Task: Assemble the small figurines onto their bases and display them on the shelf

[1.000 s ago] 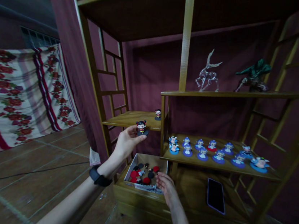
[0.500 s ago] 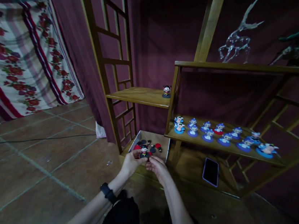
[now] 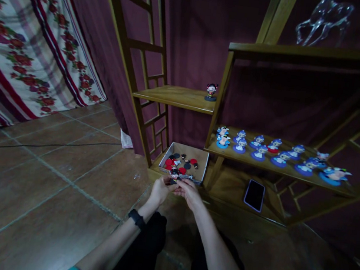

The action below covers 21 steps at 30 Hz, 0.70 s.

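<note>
A small doll figurine [image 3: 174,175] with black hair and a dark round base is held upright between my hands. My left hand [image 3: 161,188] is closed on it from the left. The fingers of my right hand [image 3: 188,192] are closed at the right side of its base. Just behind my hands lies a shallow white box [image 3: 201,169] with red and dark round bases and loose figurine parts inside. A similar black-haired figurine [image 3: 211,92] stands at the right end of the upper left shelf [image 3: 178,96].
Several blue and purple figurines [image 3: 259,152] stand in two rows on the right shelf [image 3: 297,170]. A phone [image 3: 254,195] lies on the bottom board. A clear glass animal [image 3: 326,19] stands above. A flowered cloth [image 3: 21,58] hangs at left, and a cable [image 3: 50,148] crosses the floor.
My view has tipped down and come closer to the shelf, showing more of the box. Both hands still hold the figurine together.
</note>
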Tool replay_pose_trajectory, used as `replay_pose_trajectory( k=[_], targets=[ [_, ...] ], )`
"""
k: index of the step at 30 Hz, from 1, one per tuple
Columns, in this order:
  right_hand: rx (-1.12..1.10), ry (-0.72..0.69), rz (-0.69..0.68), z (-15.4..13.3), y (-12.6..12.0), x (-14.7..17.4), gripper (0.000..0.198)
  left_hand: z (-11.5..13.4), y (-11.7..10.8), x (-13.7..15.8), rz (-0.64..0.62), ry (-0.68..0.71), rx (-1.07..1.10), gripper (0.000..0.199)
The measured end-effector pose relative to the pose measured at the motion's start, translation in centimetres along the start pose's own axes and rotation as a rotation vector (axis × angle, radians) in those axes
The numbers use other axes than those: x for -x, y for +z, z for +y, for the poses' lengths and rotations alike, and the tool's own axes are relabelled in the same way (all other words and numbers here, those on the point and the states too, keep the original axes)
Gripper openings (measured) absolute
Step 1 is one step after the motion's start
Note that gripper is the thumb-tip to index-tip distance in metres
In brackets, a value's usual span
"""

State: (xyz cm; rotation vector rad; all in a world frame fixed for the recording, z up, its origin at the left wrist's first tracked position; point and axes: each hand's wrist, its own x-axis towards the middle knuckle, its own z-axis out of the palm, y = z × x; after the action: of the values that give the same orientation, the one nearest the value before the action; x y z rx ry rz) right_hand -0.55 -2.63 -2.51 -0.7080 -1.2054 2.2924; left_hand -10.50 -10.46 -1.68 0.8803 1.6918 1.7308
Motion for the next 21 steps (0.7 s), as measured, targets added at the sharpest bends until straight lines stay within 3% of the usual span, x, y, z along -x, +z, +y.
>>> replay_pose_trajectory(
  k=[10,21],
  targets=[
    [-0.015,0.045,0.003,1.0,-0.5,-0.2,0.024,-0.1,0.1,0.7,0.062,-0.051,-0.067,0.029],
    [-0.067,0.038,-0.002,1.7,-1.1,-0.8,0.023,-0.5,-0.4,0.1,0.005,-0.042,-0.097,0.03]
  ],
)
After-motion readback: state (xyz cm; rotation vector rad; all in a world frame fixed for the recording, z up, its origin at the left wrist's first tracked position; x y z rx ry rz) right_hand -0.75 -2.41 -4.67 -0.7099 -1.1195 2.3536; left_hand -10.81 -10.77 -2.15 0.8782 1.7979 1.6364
